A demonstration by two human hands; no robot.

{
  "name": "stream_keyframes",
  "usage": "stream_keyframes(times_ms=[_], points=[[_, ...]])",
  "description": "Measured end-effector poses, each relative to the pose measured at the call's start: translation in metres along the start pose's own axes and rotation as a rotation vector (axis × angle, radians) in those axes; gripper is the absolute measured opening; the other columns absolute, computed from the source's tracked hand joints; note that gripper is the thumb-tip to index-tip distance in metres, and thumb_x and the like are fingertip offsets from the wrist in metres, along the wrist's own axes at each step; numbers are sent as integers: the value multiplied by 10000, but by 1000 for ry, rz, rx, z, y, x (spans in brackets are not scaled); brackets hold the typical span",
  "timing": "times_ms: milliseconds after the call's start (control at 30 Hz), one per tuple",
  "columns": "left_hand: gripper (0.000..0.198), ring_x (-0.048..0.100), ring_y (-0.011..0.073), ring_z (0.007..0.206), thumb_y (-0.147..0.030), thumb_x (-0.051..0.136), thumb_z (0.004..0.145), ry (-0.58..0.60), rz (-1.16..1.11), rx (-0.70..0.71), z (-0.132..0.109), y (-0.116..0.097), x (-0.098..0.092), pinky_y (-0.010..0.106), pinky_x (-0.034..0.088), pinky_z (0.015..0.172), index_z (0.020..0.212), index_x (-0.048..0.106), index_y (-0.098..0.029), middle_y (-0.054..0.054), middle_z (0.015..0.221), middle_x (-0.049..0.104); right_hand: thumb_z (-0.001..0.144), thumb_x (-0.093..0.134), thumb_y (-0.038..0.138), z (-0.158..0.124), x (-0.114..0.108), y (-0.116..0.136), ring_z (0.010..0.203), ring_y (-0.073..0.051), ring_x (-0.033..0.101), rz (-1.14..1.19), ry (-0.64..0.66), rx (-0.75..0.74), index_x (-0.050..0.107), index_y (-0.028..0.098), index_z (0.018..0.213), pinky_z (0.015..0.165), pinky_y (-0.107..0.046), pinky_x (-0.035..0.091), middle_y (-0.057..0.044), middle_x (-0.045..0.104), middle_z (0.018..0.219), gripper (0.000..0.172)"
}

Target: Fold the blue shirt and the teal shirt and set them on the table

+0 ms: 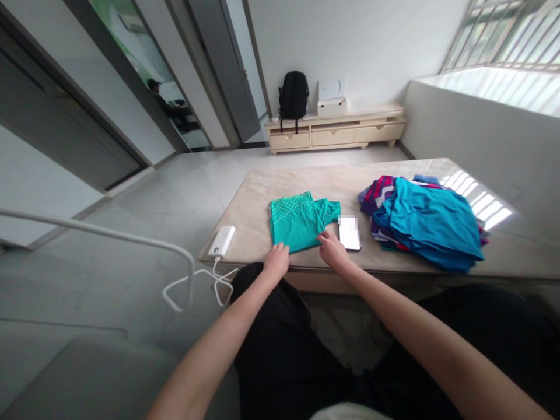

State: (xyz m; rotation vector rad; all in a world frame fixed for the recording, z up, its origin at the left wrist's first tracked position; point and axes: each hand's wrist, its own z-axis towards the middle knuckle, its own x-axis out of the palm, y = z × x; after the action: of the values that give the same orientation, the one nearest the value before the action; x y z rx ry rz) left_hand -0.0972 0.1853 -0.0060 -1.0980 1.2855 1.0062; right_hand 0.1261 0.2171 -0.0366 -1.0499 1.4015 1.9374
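A green T-shirt [294, 224] lies partly folded on the low table, its patterned part toward the far side and a sleeve-like flap sticking out to the right. My left hand [276, 262] grips the shirt's near edge at the left corner, fingers curled on the cloth. At the near right corner, my right hand [332, 252] pinches the fabric with its fingertips. Just right of that hand lies a phone [349, 234] with a bright, blurred-out screen. A heap of clothes [431, 219], a blue garment on top, sits farther right.
The low table [258, 186] has a glossy beige top. A white power bank [222, 240] with a white cable stands at its left end. Beyond are a TV cabinet [335, 135], a black backpack [294, 96] and a white box [331, 107]. A person [164, 105] sits past a doorway.
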Motion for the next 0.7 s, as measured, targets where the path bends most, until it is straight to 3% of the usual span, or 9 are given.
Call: stream_keyframes(times_ms=[233, 433, 567, 700], points=[[138, 611, 245, 1138, -150, 555, 1006, 37, 66, -17, -14, 11, 9, 433, 495, 1012, 1118, 632, -128, 112, 1204, 636, 1001, 600, 226, 4, 9, -18, 1162, -246, 597, -220, 26, -29, 675, 147, 1083, 1017, -455, 487, -102, 647, 1239, 137], [142, 637, 239, 1085, -93, 516, 987, 19, 51, 6, -34, 15, 3, 347, 514, 941, 999, 642, -158, 114, 1113, 668, 987, 511, 119, -23, 3, -11, 1102, -263, 585, -208, -36, -126, 672, 133, 1041, 977, -401, 483, -145, 676, 1152, 171], [268, 654, 278, 1030, -38, 444, 971, -32, 56, 53, -61, 14, -28, 413, 516, 939, 992, 685, -151, 125, 1031, 709, 987, 500, 131, -56, -27, 2, 1084, -273, 585, -136, -124, -188, 655, 174, 1045, 946, -385, 494, -123, 704, 1097, 171], [286, 651, 261, 1112, -81, 471, 990, -221, -64, 228, -112, 7, -87, 413, 505, 1012, 1138, 695, -179, 94, 1132, 733, 962, 546, 142, -108, -89, 15, 1104, -255, 596, -59, -205, -270, 630, 211, 1027, 942, -361, 502, -82, 711, 1067, 127]])
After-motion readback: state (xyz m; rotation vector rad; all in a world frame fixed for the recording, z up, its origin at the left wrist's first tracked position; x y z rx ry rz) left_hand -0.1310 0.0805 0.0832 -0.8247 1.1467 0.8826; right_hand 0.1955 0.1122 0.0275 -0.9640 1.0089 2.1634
